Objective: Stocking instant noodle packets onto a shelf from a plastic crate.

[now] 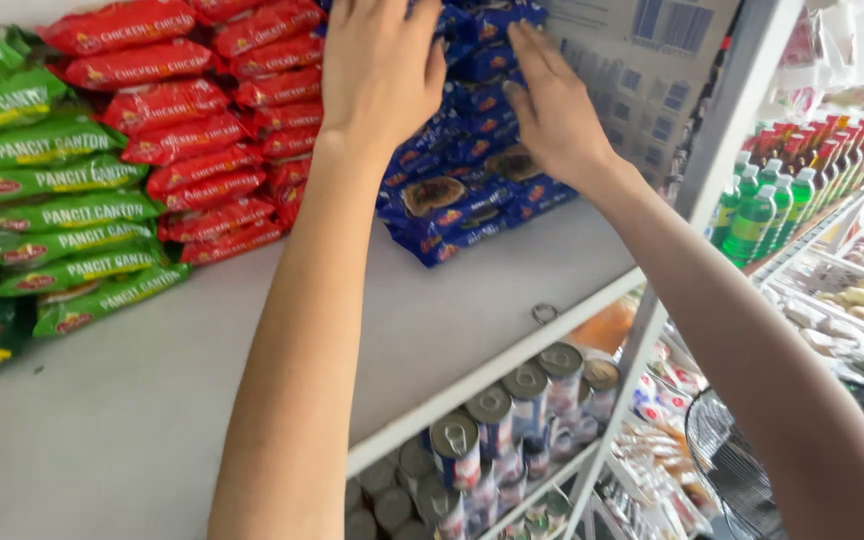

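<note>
Both hands up on a white laminate shelf board [152, 400], working a stack of dark blue plastic noodle packets [462, 190] that stands toward the back right of the board. Left hand [377, 65] lies palm-down on the top left of the blue stack, fingers together and reaching past the upper edge of view, fingertips not visible. Right hand [552, 110] presses flat against the stack's right side, fingers straight and close together, thumb tucked low; it grips nothing. Just beside the blue stack on its left, a stack of red plastic noodle packets [212, 130], touching it. Farther left, a stack of green plastic noodle packets [52, 200]. Behind the right hand, a pale cardboard carton [642, 70]. On the shelf below, rows of tin cans with pull-ring lids [512, 410]. Off right, green bottles [762, 205] on another rack.
</note>
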